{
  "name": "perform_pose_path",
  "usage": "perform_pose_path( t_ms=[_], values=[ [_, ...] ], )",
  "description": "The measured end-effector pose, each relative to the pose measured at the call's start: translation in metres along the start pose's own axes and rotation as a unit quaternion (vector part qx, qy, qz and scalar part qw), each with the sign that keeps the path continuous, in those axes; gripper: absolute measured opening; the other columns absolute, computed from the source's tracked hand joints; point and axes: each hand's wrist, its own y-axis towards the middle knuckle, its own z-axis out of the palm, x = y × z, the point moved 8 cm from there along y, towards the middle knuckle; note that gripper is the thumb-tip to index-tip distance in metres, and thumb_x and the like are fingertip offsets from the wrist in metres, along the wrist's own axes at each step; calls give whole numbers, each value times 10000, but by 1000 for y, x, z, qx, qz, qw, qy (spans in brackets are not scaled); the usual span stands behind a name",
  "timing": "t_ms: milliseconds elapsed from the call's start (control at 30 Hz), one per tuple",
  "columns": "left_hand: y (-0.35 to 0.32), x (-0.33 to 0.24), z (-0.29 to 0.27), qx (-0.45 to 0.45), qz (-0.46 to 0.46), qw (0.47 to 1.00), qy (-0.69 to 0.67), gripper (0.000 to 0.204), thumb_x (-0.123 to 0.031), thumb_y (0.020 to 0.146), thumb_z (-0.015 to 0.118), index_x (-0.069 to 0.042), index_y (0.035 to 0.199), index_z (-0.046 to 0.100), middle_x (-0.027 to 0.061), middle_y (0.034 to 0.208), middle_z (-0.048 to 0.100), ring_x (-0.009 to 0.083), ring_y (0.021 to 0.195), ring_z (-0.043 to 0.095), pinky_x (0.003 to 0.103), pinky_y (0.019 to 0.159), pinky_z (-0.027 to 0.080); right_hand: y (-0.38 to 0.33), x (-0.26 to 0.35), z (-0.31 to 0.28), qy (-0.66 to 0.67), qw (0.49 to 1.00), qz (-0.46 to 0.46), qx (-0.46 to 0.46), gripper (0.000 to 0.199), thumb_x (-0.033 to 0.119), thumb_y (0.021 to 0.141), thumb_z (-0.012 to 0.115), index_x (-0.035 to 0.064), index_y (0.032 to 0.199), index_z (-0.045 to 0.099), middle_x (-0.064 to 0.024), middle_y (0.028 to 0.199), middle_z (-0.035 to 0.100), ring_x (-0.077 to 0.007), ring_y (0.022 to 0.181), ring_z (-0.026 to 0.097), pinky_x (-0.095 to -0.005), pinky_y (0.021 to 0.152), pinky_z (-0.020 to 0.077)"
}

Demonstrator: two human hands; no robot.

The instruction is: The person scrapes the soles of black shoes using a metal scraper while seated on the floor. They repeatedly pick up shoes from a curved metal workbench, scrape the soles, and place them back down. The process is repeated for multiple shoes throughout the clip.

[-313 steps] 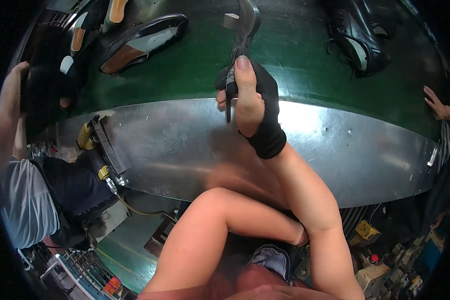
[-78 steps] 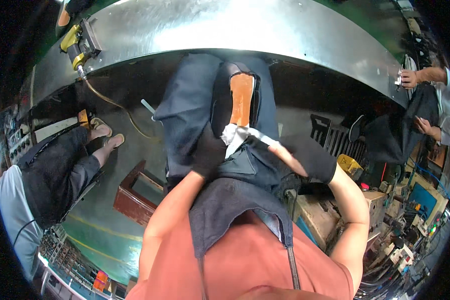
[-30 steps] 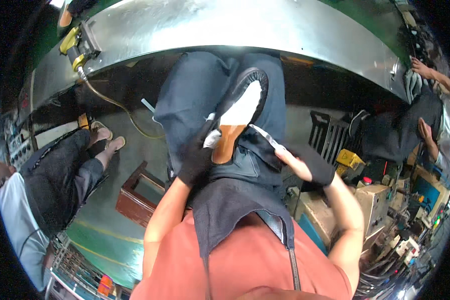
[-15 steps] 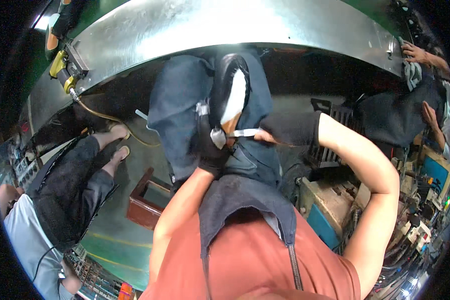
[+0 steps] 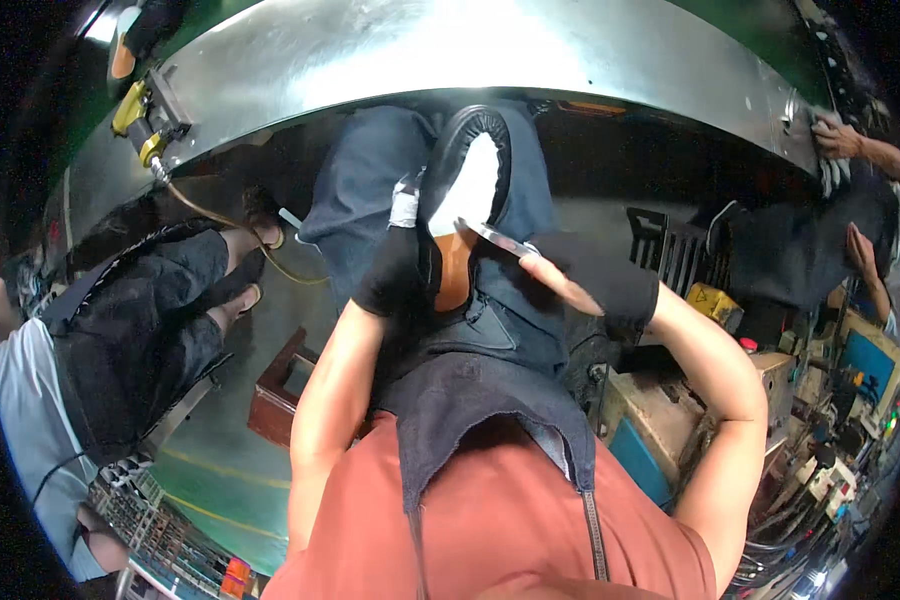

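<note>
A black shoe [image 5: 467,135] with a white lining and a tan insole lies on my lap over a dark blue apron [image 5: 490,400]. My left hand [image 5: 398,278], in a black glove, grips the shoe's lower end. My right hand [image 5: 588,282], also gloved in black, holds a thin metal blade-like tool [image 5: 492,238] whose tip rests across the shoe's opening.
The curved metal edge of a conveyor table [image 5: 490,45] runs along the top, with a yellow fitting [image 5: 130,108] at its left. A seated co-worker in dark trousers [image 5: 135,320] is at left beside a wooden stool [image 5: 275,400]. Another person's hands [image 5: 838,140] work at right above machines [image 5: 860,370].
My right hand left the conveyor table and came down with the tool to the shoe on my lap. In the last second the shoe turned, and the white lining now faces up.
</note>
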Motion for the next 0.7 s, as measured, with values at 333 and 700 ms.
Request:
perform_pose_path(
  t_ms=[333, 700],
  values=[
    [1, 9, 22, -37, 30, 998, 32, 458, -281, 944, 464, 12, 1292, 410, 148, 1247, 517, 250, 1126, 512, 350, 988, 380, 5, 4, -22, -224, 958, -145, -102, 339, 357, 907, 534, 37, 809, 585, -165, 686, 572, -327, 610, 569, -409, 548, 435],
    [-13, 22, 2, 203, 74, 958, 188, 930, -223, 666, 805, -19, 1391, 260, 158, 1386, 343, 275, 1306, 325, 370, 1073, 268, 1, 41, 10, -163, 942, -290, -45, 349, 347, 900, 545, 15, 797, 578, -166, 705, 573, -337, 636, 553, -397, 623, 452]
  ],
)
